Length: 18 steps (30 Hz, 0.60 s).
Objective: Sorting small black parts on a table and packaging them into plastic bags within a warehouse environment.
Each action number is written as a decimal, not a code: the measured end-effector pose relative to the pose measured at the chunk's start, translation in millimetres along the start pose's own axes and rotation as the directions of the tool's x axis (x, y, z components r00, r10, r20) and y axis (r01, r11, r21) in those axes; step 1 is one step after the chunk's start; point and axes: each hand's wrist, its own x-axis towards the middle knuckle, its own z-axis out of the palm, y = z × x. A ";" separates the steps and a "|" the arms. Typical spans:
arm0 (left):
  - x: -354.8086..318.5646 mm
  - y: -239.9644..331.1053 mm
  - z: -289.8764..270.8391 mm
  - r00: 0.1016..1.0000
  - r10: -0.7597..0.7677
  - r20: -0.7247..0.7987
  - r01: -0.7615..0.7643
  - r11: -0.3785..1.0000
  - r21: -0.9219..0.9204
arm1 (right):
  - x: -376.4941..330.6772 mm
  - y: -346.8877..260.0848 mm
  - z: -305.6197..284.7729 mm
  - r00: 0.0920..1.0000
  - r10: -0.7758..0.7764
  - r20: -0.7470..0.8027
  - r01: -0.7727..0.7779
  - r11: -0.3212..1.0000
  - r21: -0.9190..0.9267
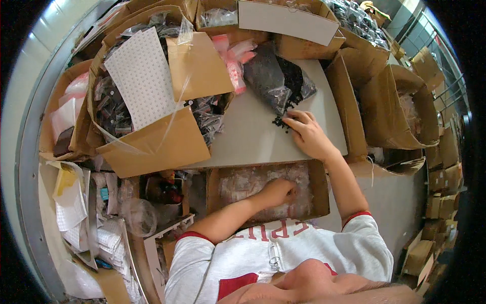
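A clear plastic bag (pixel 270 71) lies on the white tabletop, and small black parts (pixel 292 83) spill out of its near end. At the edge of that spill, my right hand (pixel 313 137) touches the loose pieces with its fingertips, thumb and fingers apart. My left hand (pixel 278 192) is curled closed above an open cardboard box (pixel 215 191) of small clear plastic bags (pixel 238 182). Whatever its fingers may hold is hidden.
Left on the table, a large carton (pixel 152 152) holds dark bagged items and a white dotted sheet (pixel 139 76). Pink-and-clear bags (pixel 234 63) lie beside it. More cartons (pixel 349 96) flank the right side. Papers (pixel 109 243) fill the lower left.
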 end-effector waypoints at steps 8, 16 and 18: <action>5.2 -6.7 7.3 0.988 -0.128 0.082 0.151 0.783 -0.603 | -34.3 -14.9 -13.9 0.994 0.104 -0.021 -0.098 0.977 0.191; 2.2 11.2 -4.7 0.960 -0.235 0.155 0.257 0.508 -0.822 | -31.4 -16.5 -10.8 0.988 0.128 -0.089 -0.102 0.961 0.258; 2.1 17.0 -4.8 0.953 -0.301 0.041 0.159 0.380 -0.911 | -30.2 -13.7 -7.8 0.988 0.118 -0.102 -0.086 0.959 0.269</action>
